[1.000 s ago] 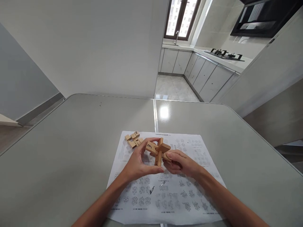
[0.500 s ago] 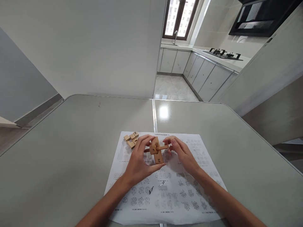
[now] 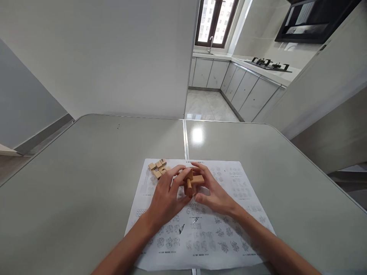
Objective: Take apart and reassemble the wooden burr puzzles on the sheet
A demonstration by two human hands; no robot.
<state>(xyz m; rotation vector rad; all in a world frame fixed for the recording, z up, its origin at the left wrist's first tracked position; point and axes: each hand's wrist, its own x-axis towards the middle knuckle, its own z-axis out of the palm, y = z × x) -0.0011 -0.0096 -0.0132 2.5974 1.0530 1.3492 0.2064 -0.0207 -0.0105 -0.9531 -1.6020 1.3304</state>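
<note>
Held a brown wooden assembly of crossed, interlocked bars (image 3: 190, 183) over a large white paper sheet (image 3: 212, 246) printed with rows of small grey diagrams, between 2 bare hands. Had the left hand (image 3: 168, 191) mostly closed on the assembly's left side, pinching it with fingers bent over the top and thumb underneath. Curved the right hand (image 3: 215, 191) around the opposite side, about half open, with index finger arched behind the top and thumb low near the bottom. Could not tell from this angle about a firm grip there. Pointed 1 narrow bar of the assembly toward the near side and a flat, broad bar out to the right, between right thumb and fingers.

Saw just beyond the left hand a cluster of small, pale tan wooden blocks (image 3: 157, 168) at the sheet's far left corner, with a black 3 on 1 of them. Noticed 2 dark scribbled marks (image 3: 181, 229) below the hands, near the sheet's middle.

Sat or stood at a glossy grey table (image 3: 71, 179) with rounded far corners, split by a narrow silvery strip (image 3: 185, 139). Saw past it a plain pale wall (image 3: 114, 57) and, farther right, white marbled cabinets (image 3: 243, 89), a black gas hob (image 3: 271, 65), a curved silver tap (image 3: 211, 44) and a dark-framed window (image 3: 213, 21).
</note>
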